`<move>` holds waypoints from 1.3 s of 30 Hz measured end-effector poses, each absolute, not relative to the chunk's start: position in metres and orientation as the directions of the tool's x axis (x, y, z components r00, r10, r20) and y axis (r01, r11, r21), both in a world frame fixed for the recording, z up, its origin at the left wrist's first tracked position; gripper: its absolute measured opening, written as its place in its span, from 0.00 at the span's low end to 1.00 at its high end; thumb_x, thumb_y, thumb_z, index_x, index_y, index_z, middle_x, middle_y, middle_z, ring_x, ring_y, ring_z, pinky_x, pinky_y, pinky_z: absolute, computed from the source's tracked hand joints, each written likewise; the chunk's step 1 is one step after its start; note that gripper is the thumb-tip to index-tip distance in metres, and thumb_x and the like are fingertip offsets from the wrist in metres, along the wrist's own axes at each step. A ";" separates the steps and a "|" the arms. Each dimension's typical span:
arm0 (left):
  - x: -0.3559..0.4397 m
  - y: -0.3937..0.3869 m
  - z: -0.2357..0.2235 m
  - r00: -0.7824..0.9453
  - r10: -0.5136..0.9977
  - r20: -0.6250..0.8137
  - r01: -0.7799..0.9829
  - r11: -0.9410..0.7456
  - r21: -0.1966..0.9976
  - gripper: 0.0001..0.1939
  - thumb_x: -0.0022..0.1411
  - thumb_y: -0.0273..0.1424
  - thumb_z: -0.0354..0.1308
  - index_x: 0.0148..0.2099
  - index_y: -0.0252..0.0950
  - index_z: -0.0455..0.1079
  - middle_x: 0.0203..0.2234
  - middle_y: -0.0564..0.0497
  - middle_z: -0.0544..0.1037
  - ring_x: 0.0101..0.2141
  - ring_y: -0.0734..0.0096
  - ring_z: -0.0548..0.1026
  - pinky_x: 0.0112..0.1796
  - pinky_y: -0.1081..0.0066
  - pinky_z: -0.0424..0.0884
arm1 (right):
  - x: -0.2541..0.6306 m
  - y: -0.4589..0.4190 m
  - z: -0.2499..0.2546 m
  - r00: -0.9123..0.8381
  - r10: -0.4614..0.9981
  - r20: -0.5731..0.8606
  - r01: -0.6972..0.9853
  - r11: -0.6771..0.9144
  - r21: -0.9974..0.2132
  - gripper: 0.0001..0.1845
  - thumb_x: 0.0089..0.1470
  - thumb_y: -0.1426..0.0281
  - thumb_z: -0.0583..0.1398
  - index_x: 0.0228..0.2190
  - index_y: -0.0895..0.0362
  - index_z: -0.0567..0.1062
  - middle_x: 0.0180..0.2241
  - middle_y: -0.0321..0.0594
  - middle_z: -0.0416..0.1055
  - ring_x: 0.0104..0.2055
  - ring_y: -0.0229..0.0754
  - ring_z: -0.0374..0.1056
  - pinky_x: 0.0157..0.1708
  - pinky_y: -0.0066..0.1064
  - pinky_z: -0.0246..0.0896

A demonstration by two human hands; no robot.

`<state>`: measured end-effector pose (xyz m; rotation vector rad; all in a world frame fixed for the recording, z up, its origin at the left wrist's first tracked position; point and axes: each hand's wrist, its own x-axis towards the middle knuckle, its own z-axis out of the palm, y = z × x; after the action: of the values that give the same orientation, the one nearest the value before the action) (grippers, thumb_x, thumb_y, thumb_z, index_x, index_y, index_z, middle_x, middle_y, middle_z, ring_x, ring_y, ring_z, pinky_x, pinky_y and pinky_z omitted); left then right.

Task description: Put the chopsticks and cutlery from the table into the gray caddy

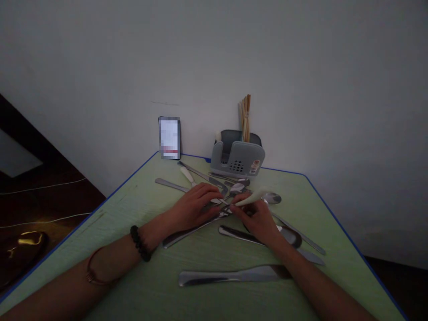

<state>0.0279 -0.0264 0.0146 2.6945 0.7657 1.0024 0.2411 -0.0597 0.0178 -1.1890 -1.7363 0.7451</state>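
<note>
My right hand (257, 218) pinches a white-handled utensil (256, 197) over a spread of metal cutlery. Its pale handle points up and to the right; its head end is too unclear to name. My left hand (197, 203) reaches over the pile from the left, fingers stretched forward and thumb apart, close to the utensil's metal end. Below it lies a fork (197, 229). Just beyond my hands is a spoon (237, 188), with another spoon (272, 198) to the right. A larger spoon (290, 235) is partly behind my right wrist.
A table knife (214, 276) lies nearest me on the green table (140, 290), which has a blue edge. At the back stands a grey cutlery holder (238, 156) with wooden chopsticks (246, 118). A phone (170, 138) leans on the wall. Another white handle (187, 174) lies farther left.
</note>
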 end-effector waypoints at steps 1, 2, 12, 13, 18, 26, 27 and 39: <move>0.028 -0.026 0.015 0.664 0.513 0.544 0.407 -0.858 0.313 0.12 0.64 0.33 0.54 0.50 0.36 0.67 0.44 0.44 0.73 0.46 0.64 0.68 0.48 0.63 0.67 | 0.241 -0.060 0.018 -0.169 0.924 0.342 0.401 0.381 -0.833 0.09 0.51 0.62 0.61 0.29 0.55 0.75 0.28 0.37 0.72 0.26 0.38 0.65 0.25 0.29 0.60; 0.028 -0.026 0.014 0.685 0.509 0.522 0.406 -0.861 0.307 0.13 0.64 0.34 0.54 0.50 0.36 0.67 0.44 0.44 0.73 0.46 0.64 0.68 0.48 0.63 0.67 | 0.241 -0.060 0.019 -0.183 0.917 0.355 0.394 0.399 -0.828 0.08 0.51 0.63 0.61 0.30 0.55 0.76 0.29 0.38 0.73 0.28 0.39 0.67 0.27 0.30 0.62; 0.028 -0.024 0.013 0.707 0.531 0.467 0.449 -0.847 0.284 0.11 0.66 0.34 0.52 0.47 0.36 0.69 0.41 0.46 0.75 0.43 0.65 0.68 0.45 0.65 0.66 | 0.243 -0.065 0.024 -0.283 0.887 0.366 0.352 0.451 -0.820 0.10 0.54 0.65 0.59 0.37 0.53 0.78 0.36 0.40 0.77 0.38 0.44 0.72 0.40 0.36 0.67; 0.028 -0.024 0.012 0.708 0.531 0.466 0.459 -0.847 0.269 0.11 0.67 0.33 0.50 0.47 0.35 0.70 0.40 0.46 0.75 0.42 0.66 0.68 0.45 0.65 0.66 | 0.242 -0.065 0.024 -0.284 0.883 0.373 0.365 0.460 -0.809 0.10 0.54 0.65 0.59 0.37 0.53 0.77 0.36 0.40 0.77 0.39 0.44 0.72 0.40 0.37 0.67; 0.029 -0.023 0.009 0.650 0.588 0.482 0.551 -0.801 0.235 0.12 0.68 0.29 0.45 0.40 0.34 0.70 0.32 0.47 0.75 0.36 0.66 0.69 0.42 0.64 0.66 | 0.237 -0.068 0.022 -0.268 0.876 0.400 0.426 0.481 -0.766 0.12 0.55 0.65 0.58 0.39 0.55 0.76 0.36 0.41 0.77 0.35 0.43 0.73 0.35 0.34 0.68; 0.025 -0.016 0.007 0.429 0.665 0.611 0.650 -0.697 0.303 0.15 0.69 0.30 0.41 0.38 0.34 0.69 0.28 0.48 0.72 0.31 0.66 0.68 0.35 0.66 0.66 | 0.237 -0.066 0.010 -0.127 0.943 0.307 0.217 0.328 -0.919 0.20 0.57 0.57 0.55 0.46 0.56 0.66 0.23 0.33 0.68 0.21 0.35 0.65 0.18 0.26 0.60; 0.025 -0.016 0.007 0.422 0.659 0.623 0.647 -0.700 0.303 0.15 0.69 0.30 0.41 0.38 0.34 0.69 0.28 0.48 0.73 0.32 0.66 0.68 0.36 0.66 0.66 | 0.237 -0.065 0.009 -0.098 0.944 0.316 0.173 0.329 -0.928 0.21 0.57 0.56 0.55 0.47 0.55 0.64 0.23 0.31 0.67 0.20 0.35 0.64 0.17 0.25 0.58; 0.024 -0.024 0.014 0.513 0.590 0.623 0.474 -0.800 0.368 0.16 0.70 0.31 0.42 0.53 0.36 0.67 0.30 0.49 0.73 0.33 0.69 0.69 0.38 0.69 0.67 | 0.238 -0.064 0.018 0.071 0.967 0.245 0.134 0.234 -0.963 0.13 0.54 0.59 0.56 0.36 0.54 0.62 0.12 0.23 0.61 0.12 0.33 0.57 0.13 0.23 0.49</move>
<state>0.0245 -0.0236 0.0135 2.5982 0.9208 1.1588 0.2381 -0.0644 0.0183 -1.1555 -1.3387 0.9047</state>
